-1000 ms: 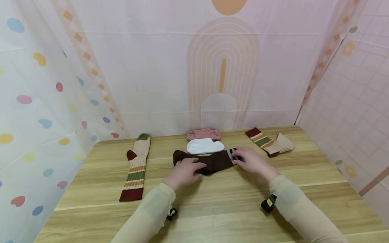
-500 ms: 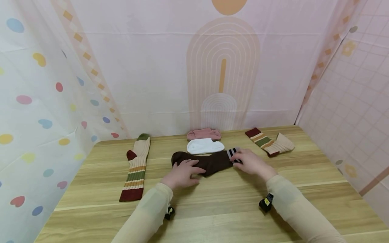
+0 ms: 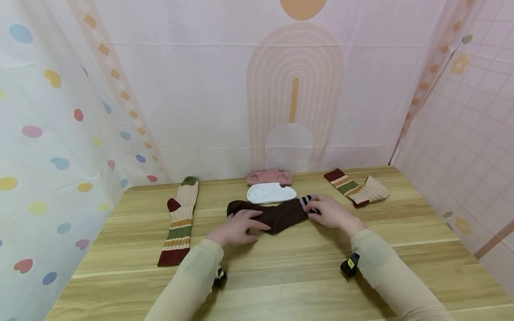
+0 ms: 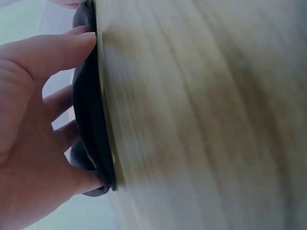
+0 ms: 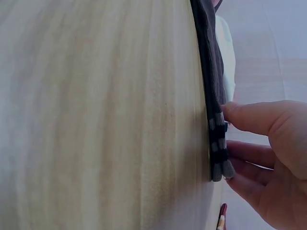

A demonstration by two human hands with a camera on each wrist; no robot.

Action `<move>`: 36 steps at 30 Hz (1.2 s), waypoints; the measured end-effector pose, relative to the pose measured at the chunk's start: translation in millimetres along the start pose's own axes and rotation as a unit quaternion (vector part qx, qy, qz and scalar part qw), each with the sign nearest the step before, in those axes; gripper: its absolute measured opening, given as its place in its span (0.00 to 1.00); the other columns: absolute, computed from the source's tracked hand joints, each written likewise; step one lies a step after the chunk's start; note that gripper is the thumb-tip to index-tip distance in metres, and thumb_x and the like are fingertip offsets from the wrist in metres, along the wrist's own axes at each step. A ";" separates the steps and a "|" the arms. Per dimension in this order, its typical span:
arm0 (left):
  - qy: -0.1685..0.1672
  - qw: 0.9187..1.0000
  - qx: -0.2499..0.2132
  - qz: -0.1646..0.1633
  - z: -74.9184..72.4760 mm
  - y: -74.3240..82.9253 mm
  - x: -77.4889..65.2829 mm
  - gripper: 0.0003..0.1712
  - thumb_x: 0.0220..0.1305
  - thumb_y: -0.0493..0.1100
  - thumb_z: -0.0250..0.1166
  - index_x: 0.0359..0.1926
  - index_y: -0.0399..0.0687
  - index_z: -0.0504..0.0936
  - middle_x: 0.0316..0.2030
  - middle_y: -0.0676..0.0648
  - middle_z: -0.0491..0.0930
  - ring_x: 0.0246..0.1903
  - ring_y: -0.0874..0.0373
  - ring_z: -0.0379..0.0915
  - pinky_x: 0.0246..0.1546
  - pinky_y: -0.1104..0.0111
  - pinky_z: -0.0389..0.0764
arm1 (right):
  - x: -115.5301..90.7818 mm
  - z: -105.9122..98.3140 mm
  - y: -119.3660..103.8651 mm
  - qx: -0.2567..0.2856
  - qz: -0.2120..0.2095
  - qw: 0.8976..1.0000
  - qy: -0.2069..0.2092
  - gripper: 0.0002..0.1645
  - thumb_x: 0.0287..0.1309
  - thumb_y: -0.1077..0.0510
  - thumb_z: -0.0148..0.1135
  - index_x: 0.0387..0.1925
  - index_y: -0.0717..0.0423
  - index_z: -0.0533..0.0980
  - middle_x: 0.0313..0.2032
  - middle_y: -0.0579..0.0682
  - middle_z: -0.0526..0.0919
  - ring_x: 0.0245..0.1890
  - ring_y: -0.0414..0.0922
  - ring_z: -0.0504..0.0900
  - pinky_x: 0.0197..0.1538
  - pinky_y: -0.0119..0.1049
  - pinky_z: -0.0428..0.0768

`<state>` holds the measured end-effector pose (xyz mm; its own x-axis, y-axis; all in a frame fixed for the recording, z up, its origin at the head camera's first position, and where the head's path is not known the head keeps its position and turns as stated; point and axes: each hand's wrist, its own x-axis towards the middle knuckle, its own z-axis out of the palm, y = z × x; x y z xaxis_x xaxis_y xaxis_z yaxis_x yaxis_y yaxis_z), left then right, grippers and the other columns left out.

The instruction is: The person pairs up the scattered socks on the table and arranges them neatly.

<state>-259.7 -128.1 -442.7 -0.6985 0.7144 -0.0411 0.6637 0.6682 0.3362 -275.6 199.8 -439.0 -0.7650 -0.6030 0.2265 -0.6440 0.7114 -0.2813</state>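
Observation:
Dark brown socks [image 3: 287,216] with grey and black stripes at the cuff lie flat across the middle of the table; two stacked layers show at the cuff [image 5: 219,151] in the right wrist view. My left hand [image 3: 237,227] rests with spread fingers on the foot end, its thumb at the near edge in the left wrist view. My right hand [image 3: 331,211] touches the striped cuff with its thumb and fingertips, the fingers loosely bent. Just behind the brown socks lie a white low-cut sock [image 3: 271,193] and a pink low-cut sock [image 3: 270,177].
A cream sock with green, orange and dark red bands [image 3: 180,223] lies lengthwise at the left. Its look-alike [image 3: 357,189] lies bent at the back right. Patterned curtains [image 3: 192,89] stand along the back and sides of the wooden table [image 3: 289,281].
My left hand has slid a little left and toward me, uncovering more of the brown socks. These now lie smoother and slightly nearer me. My right hand has stayed at the cuff, shifting slightly.

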 end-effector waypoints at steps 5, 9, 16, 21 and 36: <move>0.009 1.000 -0.003 0.002 -1.3 2.5 0.5 0.20 0.66 0.42 0.66 0.59 0.57 0.83 0.69 0.39 0.66 0.67 0.33 0.57 0.59 0.32 0.59 | -1.0 -0.9 0.2 0.017 -0.006 1.000 -0.001 0.09 0.60 0.63 0.67 0.43 0.60 0.82 0.44 0.57 0.80 0.46 0.56 0.79 0.52 0.51 0.77; 0.016 1.000 -0.001 -0.006 -1.4 5.0 1.6 0.20 0.67 0.43 0.66 0.59 0.56 0.83 0.68 0.39 0.67 0.67 0.34 0.58 0.60 0.32 0.58 | -1.8 -0.7 -1.5 0.015 -0.010 1.000 0.007 0.09 0.60 0.63 0.67 0.43 0.60 0.83 0.47 0.60 0.80 0.49 0.58 0.79 0.55 0.53 0.75; 0.042 0.999 -0.016 0.014 -4.4 8.2 -0.2 0.20 0.66 0.42 0.65 0.59 0.45 0.82 0.67 0.35 0.68 0.67 0.37 0.61 0.64 0.41 0.61 | -4.7 -1.1 -0.8 0.011 -0.009 0.999 0.044 0.08 0.60 0.63 0.67 0.41 0.59 0.83 0.53 0.67 0.79 0.56 0.64 0.75 0.61 0.58 0.70; 0.054 0.997 -0.038 0.031 -7.2 9.0 -6.4 0.20 0.67 0.39 0.64 0.59 0.40 0.81 0.65 0.32 0.69 0.66 0.36 0.62 0.64 0.45 0.63 | -8.4 -3.0 1.4 0.022 -0.013 0.998 0.059 0.09 0.60 0.64 0.68 0.43 0.61 0.83 0.54 0.67 0.79 0.57 0.64 0.75 0.61 0.58 0.70; 0.090 0.990 -0.113 -0.001 -14.5 15.2 -36.4 0.26 0.69 0.41 0.63 0.65 0.35 0.74 0.66 0.32 0.67 0.67 0.38 0.61 0.63 0.45 0.65 | -30.5 -12.9 8.4 0.027 0.020 0.995 0.097 0.13 0.61 0.64 0.66 0.47 0.64 0.81 0.48 0.61 0.82 0.52 0.61 0.78 0.58 0.58 0.73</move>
<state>-228.0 -146.9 -422.5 -0.7491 0.6513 0.1207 0.6006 0.5911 0.5384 -257.8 228.8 -436.2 -0.7801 -0.4899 0.3891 -0.6161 0.7094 -0.3422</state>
